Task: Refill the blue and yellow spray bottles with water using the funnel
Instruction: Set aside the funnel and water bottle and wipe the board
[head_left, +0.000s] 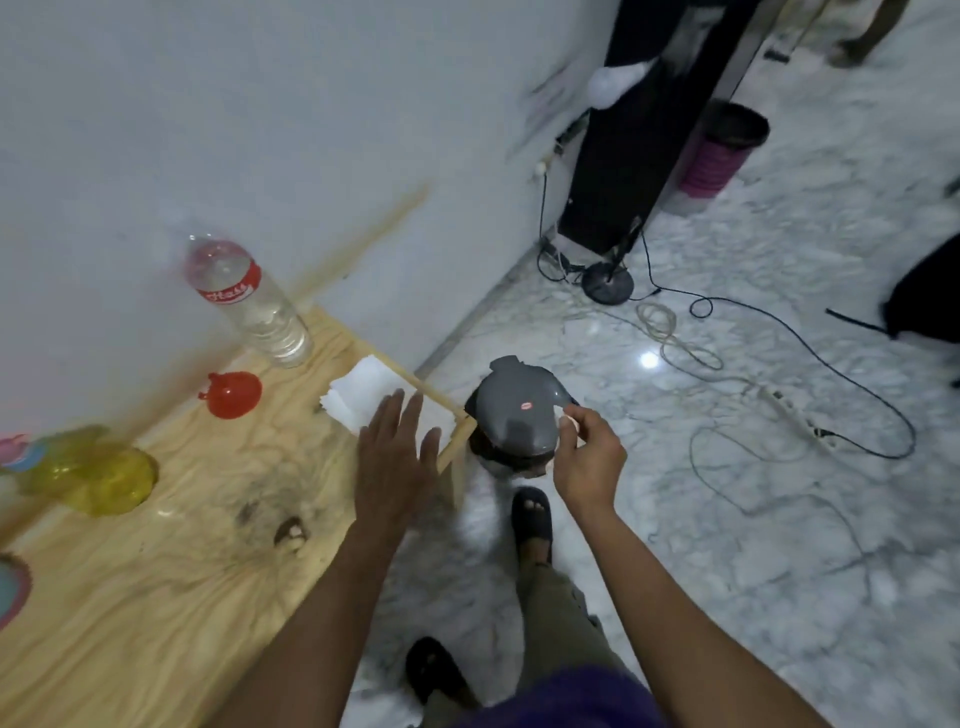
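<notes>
Right now the wooden bench is the landmark: near its far edge by the wall stands a clear water bottle w/ a red label, upright, part full. Just nearer than it on the bench lies the red funnel, on its side. At the bench's left edge the yellow spray bottle is blurred; can't tell whether it stands or leans. The blue one can't be made out for sure. A stack of white tissues sits at the bench's right corner. The left hand hovers over that corner, fingers straight and spread, grip apart, holding nothing. Just off the bench's right end, on the marble floor, stands a grey lidded bin. The right hand is above the bin's lid, thumb and fingers pinched on a small white bit; what it is can't be told.
</notes>
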